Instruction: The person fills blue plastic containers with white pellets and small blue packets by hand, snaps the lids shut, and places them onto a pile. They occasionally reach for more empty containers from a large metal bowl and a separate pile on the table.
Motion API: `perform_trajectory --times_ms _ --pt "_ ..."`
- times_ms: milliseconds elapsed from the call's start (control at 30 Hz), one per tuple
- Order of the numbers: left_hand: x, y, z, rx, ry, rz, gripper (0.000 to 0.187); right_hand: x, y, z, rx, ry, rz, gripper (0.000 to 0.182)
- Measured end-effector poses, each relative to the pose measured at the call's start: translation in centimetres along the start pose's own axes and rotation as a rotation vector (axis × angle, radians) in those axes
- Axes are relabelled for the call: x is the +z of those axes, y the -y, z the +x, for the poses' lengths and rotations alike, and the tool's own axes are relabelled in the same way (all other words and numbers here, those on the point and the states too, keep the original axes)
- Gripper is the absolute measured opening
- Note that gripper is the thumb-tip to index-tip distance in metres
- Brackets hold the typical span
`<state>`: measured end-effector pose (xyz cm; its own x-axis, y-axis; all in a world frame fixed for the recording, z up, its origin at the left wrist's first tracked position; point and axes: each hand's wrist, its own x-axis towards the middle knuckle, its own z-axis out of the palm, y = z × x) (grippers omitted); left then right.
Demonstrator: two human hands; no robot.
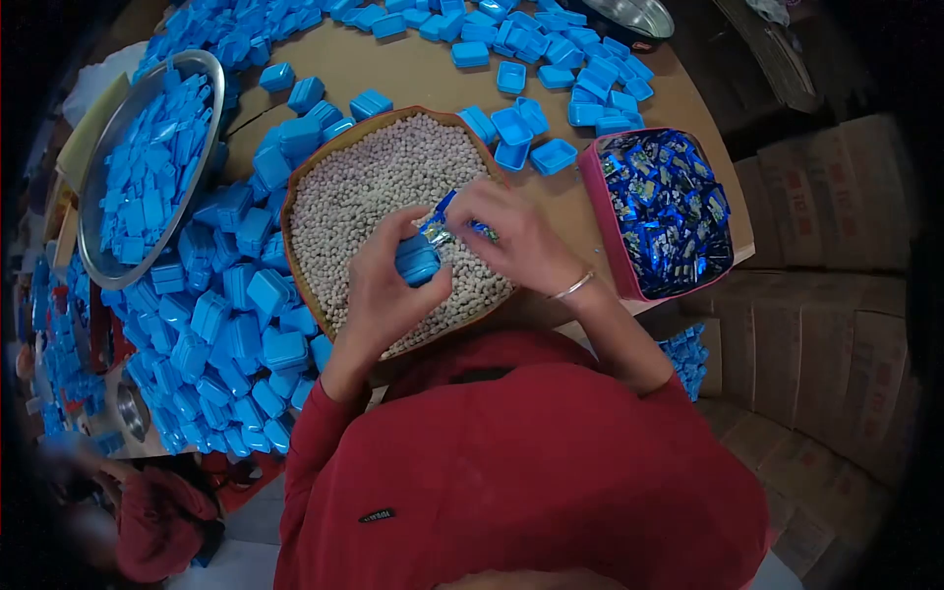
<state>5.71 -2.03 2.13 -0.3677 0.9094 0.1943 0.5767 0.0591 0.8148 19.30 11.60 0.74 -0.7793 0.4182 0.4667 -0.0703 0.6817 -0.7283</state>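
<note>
Over a shallow tray (292, 231) of small pale beads (344, 187), my left hand (379, 285) is wrapped round a small blue plastic box (418, 261). My right hand (516, 236) is closed on a shiny blue foil packet (442, 206), right at the box's upper edge. Silver shows on the packet beside the box. The fingers of my right hand partly cover the packet. Both hands are close together above the beads.
A pink-rimmed bin (608, 231) of blue foil packets (669, 211) stands at right. Blue boxes (231, 324) heap at left, near a metal basin (93, 231) of flat blue pieces. Open blue boxes (511, 126) lie beyond. Cartons (806, 344) stack at right; another person (162, 521) is lower left.
</note>
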Motion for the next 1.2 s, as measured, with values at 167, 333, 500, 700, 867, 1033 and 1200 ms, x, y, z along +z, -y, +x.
perform_trajectory --times_ms 167,333,500,700,867,1033,1200 --pt "-2.2 3.3 3.3 -0.074 -0.186 -0.106 0.048 -5.1 -8.8 -2.9 0.120 -0.105 -0.873 0.013" --pt "-6.2 8.4 9.7 -0.172 -0.294 0.065 0.047 -6.6 -7.8 -2.8 0.508 -0.273 -0.022 0.016" --pt "-8.7 12.1 14.3 -0.053 -0.451 0.680 0.047 -6.0 -7.5 -3.8 0.069 0.004 -0.885 0.026" --pt "-4.6 2.2 8.7 0.220 -0.141 0.353 0.059 -6.0 -5.5 -2.9 0.573 -0.129 0.435 0.012" --pt "2.0 -2.8 4.8 0.419 -0.041 0.178 0.067 -4.1 -1.9 -1.2 0.529 -0.005 0.809 0.012" --pt "0.3 -0.3 3.7 0.034 0.130 -0.394 0.041 -3.9 -0.4 -2.0 0.446 0.074 0.816 0.008" --pt "-1.9 3.7 1.5 -0.426 0.086 -0.802 0.048 -5.7 -1.8 -3.7 0.325 0.069 -0.494 0.014"
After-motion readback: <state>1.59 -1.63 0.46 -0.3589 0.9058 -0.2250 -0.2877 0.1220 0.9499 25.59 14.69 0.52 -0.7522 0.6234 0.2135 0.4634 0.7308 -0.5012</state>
